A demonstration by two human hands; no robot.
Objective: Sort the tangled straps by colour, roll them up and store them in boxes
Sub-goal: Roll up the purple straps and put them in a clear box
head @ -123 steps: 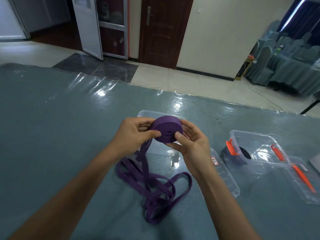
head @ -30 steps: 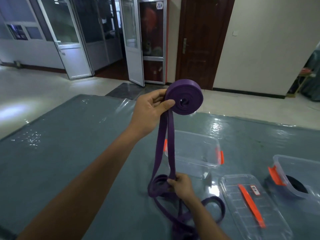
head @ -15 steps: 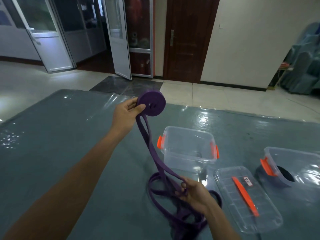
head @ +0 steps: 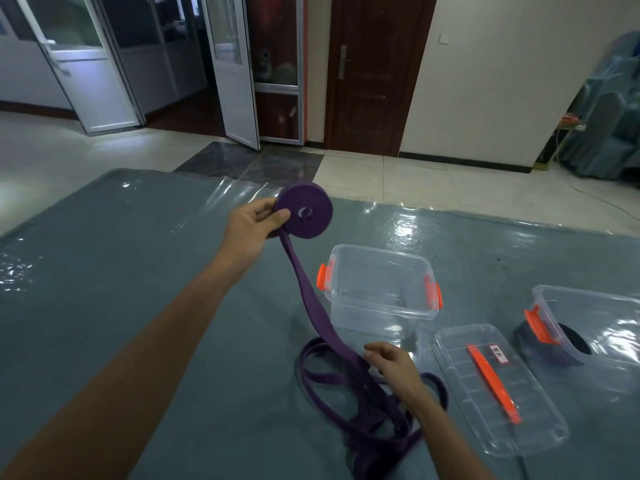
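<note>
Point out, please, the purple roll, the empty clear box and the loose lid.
purple roll (head: 306,216), head view, flat coiled face.
empty clear box (head: 381,268), head view, far wall.
loose lid (head: 460,382), head view, bare clear panel left of its orange handle.

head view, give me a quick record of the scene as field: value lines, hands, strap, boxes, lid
left hand: raised, pinching the purple strap roll
right hand: low, fingers spread over the loose purple strap, no clear grip
strap: partly rolled, tail runs down to a tangled pile on the table
near box: clear, orange latches, open, looks empty
right box: clear, open, dark roll inside
lid: off, flat on the table, orange handle
</note>
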